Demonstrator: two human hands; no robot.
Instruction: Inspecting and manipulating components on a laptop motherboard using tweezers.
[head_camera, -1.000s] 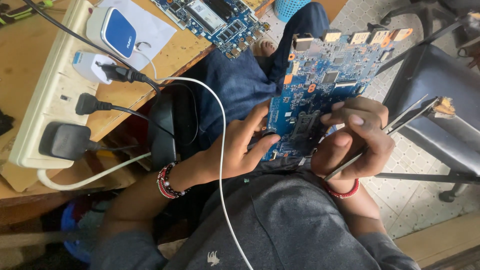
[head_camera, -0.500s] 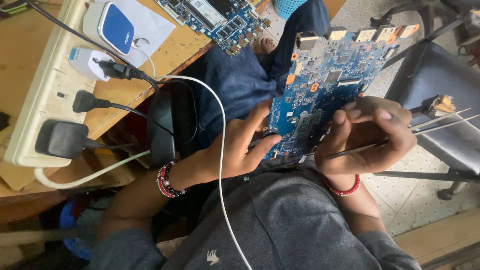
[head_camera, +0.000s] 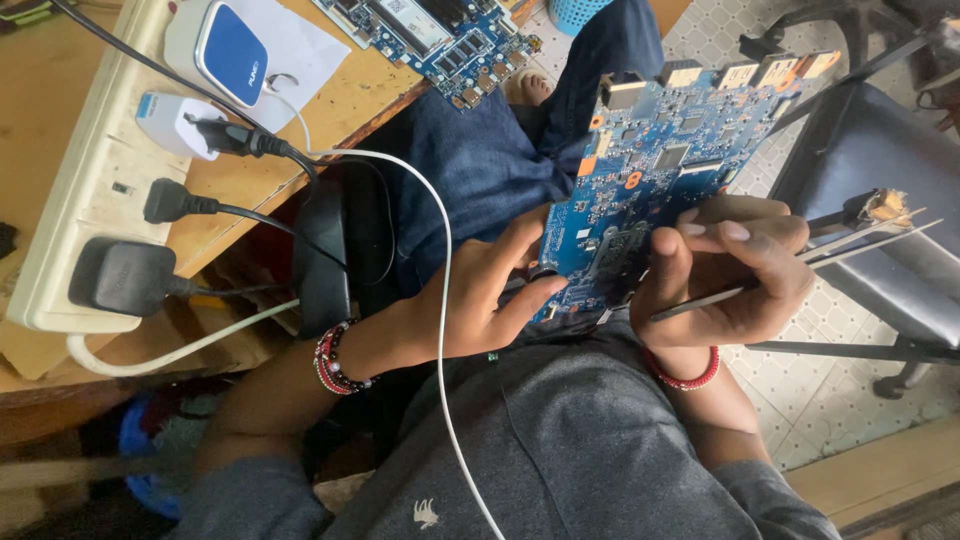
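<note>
- Two hands share one blue circuit board (head_camera: 660, 180) at frame centre, over the lap.
- Left hand (head_camera: 480, 300) clamps its lower-left edge.
- Right hand (head_camera: 725, 270) pinches tweezers (head_camera: 800, 265), tips at the board's lower part; work looks midway, nothing visibly lifted off.

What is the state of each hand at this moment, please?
Left hand: closed on the edge of the blue circuit board.
Right hand: closed on thin metal tweezers, beside the board.

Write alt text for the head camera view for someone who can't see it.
A seated person's left hand steadies a blue circuit board on their lap while the right hand holds metal tweezers against it. A wooden desk alongside carries a power strip.
</note>
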